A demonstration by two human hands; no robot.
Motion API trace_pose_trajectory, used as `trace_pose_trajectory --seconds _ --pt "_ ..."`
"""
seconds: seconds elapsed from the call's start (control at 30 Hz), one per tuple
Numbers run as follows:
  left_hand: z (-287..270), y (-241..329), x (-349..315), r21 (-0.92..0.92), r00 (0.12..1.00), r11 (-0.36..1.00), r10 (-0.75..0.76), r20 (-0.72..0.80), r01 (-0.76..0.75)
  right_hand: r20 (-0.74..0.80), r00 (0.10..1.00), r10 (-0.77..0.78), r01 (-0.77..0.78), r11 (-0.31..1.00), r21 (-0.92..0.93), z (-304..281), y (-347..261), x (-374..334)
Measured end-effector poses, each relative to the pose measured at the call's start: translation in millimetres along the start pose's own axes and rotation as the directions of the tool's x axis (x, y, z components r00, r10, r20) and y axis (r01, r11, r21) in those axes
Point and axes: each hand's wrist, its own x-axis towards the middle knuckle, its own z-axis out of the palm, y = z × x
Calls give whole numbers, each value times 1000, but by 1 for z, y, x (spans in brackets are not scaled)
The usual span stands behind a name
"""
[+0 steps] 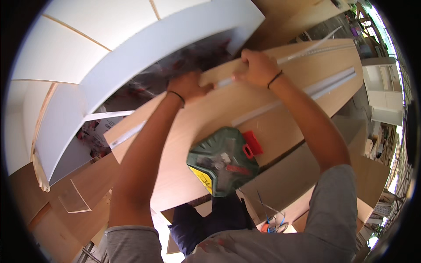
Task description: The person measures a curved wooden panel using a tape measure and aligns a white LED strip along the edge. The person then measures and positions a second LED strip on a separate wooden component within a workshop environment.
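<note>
Both my hands work along a long, narrow white strip (224,82) on a light wooden panel (188,127). My left hand (188,85), slightly blurred, is curled over the strip near the panel's far edge, thumb pointing right. To its right, my right hand (259,69) is closed with the fingers pinched at the same strip. Beyond it, a thin pale length (324,38) rises off the panel at an angle. The strip's left part (127,135) shows past my left forearm. A second pale strip (333,82) lies on the panel, partly behind my right forearm.
A green tool case (223,162) with a clear window rests at the panel's near side, beside a red plastic piece (252,144). A large white curved cabinet part (144,52) stands at the far left. Blue and red cables (274,223) lie below. More boards (74,206) are at lower left.
</note>
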Motion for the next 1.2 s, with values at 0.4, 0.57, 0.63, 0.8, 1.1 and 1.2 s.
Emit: trace_pose_trajectory --seconds 0.4,0.57,0.63,0.8,1.1,1.2 --pt "5 -14 4 115 987 991 84 -138 -69 -32 997 65 -59 986 153 -5 66 -20" --pt "2 -6 5 84 985 995 70 -160 -57 57 997 48 -55 992 116 -11 80 -8" --pt "4 -3 8 118 981 993 26 -192 -3 75 997 11 -18 995 95 -12 83 -3" --pt "5 1 11 143 966 989 2 -259 36 72 995 -64 52 986 160 -16 87 -3" --pt "5 14 -19 114 943 963 -208 -258 244 -235 876 -422 453 886 96 -15 86 -26" --pt "1 21 -27 110 933 951 -254 -257 289 -104 873 -477 482 809 337 -27 95 -18"
